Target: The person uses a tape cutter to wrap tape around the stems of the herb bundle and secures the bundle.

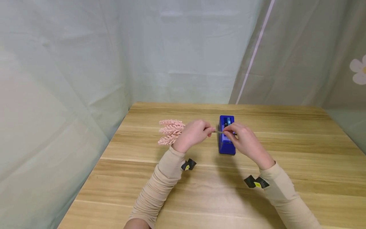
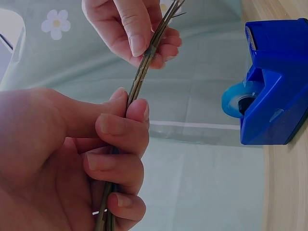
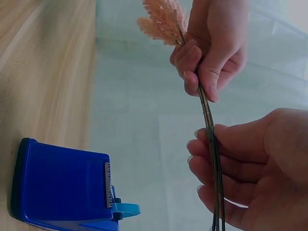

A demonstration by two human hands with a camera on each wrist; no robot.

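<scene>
A bunch of pink artificial flower sprigs (image 1: 171, 131) (image 3: 163, 21) with thin green stems (image 2: 139, 79) (image 3: 211, 139) is held above the wooden table (image 1: 300, 149). My left hand (image 1: 194, 133) (image 2: 103, 154) grips the stems near the flower heads. My right hand (image 1: 241, 138) (image 3: 250, 168) pinches the stem ends, its fingers curled round them. A blue tape dispenser (image 1: 227, 135) (image 2: 274, 82) (image 3: 65, 190) with a blue tape roll (image 2: 237, 98) stands on the table just under my right hand.
Pale curtain fabric (image 1: 186, 47) hangs behind and to the left of the table, with a flower print (image 1: 358, 70) at the right. The table's left edge (image 1: 94, 171) runs close to the curtain.
</scene>
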